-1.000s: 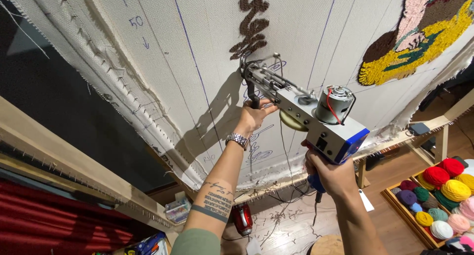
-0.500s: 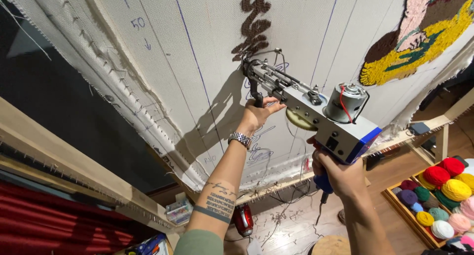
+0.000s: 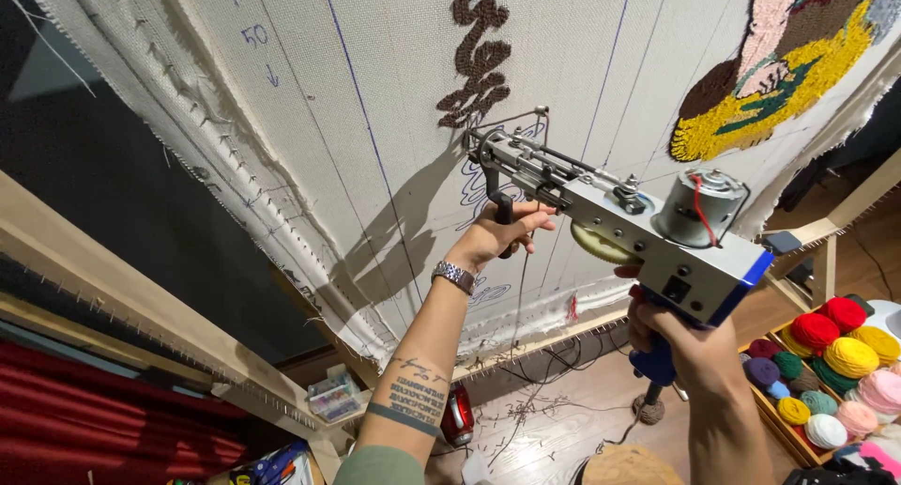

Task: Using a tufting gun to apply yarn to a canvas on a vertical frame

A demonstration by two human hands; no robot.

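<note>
Against stretched cream backing cloth point(image 3: 375, 100), keep tufting gun point(image 3: 610, 222) nose pressed square below brown tufted patch point(image 3: 477, 58), left hand point(image 3: 497, 233) clamped on front handle, right hand point(image 3: 690, 344) wrapped around blue grip.

Your left hand point(image 3: 497, 233) is raised high, forearm stretched up and away from you, wrist bent back, fingers curled in a closed grip with the thumb pointing right. Your right hand point(image 3: 683, 346) sits lower and closer, forearm rising from the bottom edge, fingers wrapped tight in a fist.
</note>
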